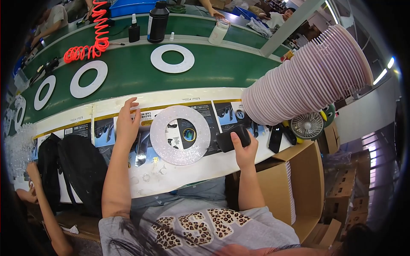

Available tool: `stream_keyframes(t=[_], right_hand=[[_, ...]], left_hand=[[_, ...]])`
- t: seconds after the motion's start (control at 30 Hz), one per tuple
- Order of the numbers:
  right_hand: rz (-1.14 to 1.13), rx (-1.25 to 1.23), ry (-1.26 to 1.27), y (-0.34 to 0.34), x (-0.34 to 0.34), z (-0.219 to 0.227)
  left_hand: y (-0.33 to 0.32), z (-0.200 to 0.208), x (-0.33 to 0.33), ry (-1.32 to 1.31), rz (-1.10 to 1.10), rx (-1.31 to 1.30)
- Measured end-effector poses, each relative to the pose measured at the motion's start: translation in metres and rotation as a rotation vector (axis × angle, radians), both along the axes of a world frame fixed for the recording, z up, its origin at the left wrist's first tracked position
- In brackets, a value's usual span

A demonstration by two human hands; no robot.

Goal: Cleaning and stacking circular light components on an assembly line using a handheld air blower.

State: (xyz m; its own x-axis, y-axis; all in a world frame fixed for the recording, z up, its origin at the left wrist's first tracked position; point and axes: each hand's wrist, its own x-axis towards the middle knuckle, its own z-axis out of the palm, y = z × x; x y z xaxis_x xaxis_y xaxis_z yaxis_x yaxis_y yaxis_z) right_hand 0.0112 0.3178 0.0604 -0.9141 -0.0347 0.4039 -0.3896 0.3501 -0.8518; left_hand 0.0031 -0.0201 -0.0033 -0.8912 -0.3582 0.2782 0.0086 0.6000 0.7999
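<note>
A flat white speckled ring (pixel 158 137) lies on the printed sheets in front of me. My left hand (pixel 127 121) is just left of the ring, fingers stretched out and holding nothing. To the ring's right, my right hand (pixel 245 150) is closed around a black, rounded block-like object (pixel 225 141); its exact kind does not show. Through the ring's hole, parts of the printed sheet (pixel 174 133) are visible. Just beyond the right hand rises a tall, leaning stack of pale pinkish-white rings (pixel 294 81).
Several white rings, one of them a ring (pixel 156 58) straight ahead, lie on the green conveyor (pixel 128 70). A small fan (pixel 306 126), a dark phone (pixel 275 138) and an open cardboard box (pixel 314 183) are at right. A black bag (pixel 81 166) and a co-worker's hand (pixel 32 170) are left.
</note>
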Motion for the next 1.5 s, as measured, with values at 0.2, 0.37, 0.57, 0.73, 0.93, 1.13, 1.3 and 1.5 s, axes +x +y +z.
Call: stream_keyframes(t=[0.2, 0.37, 0.57, 0.73, 0.93, 1.13, 1.3, 1.5], right_hand=[[0.005, -0.002, -0.025, 0.0, 0.002, 0.0], [0.0, -0.009, -0.03, -0.002, 0.002, 0.001], [-0.05, 0.022, 0.013, 0.002, 0.002, 0.003], [-0.03, -0.044, 0.029, -0.004, 0.004, 0.009], [0.017, -0.051, -0.009, -0.019, 0.003, 0.0], [0.035, -0.018, -0.027, -0.021, 0.0, -0.006], [0.03, 0.037, -0.03, -0.023, 0.0, -0.002], [0.034, 0.004, -0.033, -0.02, -0.003, -0.007]], left_hand=[[0.0, -0.002, -0.001, 0.015, -0.013, -0.006], [-0.001, 0.0, 0.0, 0.024, -0.011, -0.025], [-0.001, -0.001, 0.0, 0.036, -0.018, -0.028], [0.0, 0.0, 0.0, 0.036, -0.017, -0.027], [0.0, 0.0, 0.0, 0.029, 0.001, -0.051], [-0.001, 0.001, -0.001, 0.029, -0.019, -0.037], [-0.002, -0.001, 0.0, 0.039, -0.022, -0.035], [0.0, -0.002, -0.001, 0.032, -0.027, -0.04]])
